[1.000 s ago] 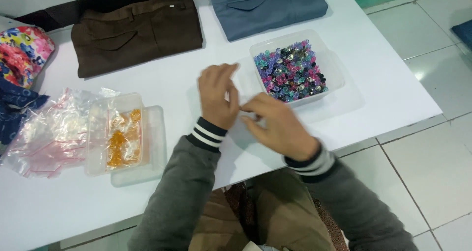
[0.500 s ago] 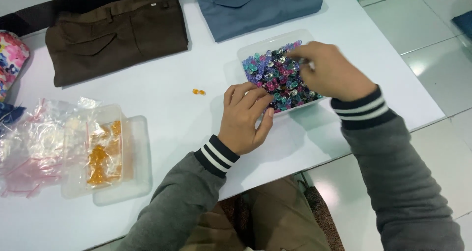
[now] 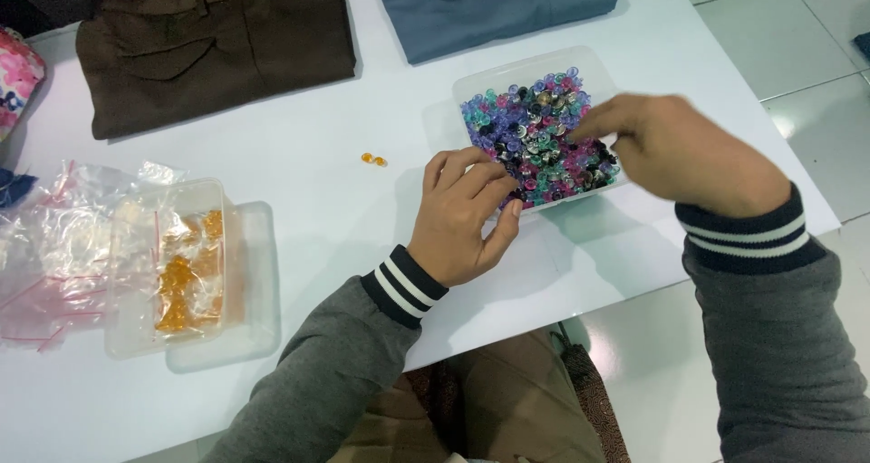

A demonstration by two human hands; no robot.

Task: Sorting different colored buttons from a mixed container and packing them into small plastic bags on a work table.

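Right hand (image 3: 680, 150): fingers pinched together in the mixed beads (image 3: 539, 137), whether holding one, can't tell.
Left hand (image 3: 467, 214): loosely curled, empty, steadying the clear tray (image 3: 526, 64).
Tabletop (image 3: 317, 200): two orange beads (image 3: 372, 159) lay apart, left of the tray.

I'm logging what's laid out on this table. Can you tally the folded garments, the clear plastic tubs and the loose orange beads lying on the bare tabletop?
Folded garments: 2, brown trousers and a blue-grey garment
Clear plastic tubs: 2, the tub of mixed-colour beads under both hands, and the tub of orange beads
Loose orange beads: 2
Total: 6
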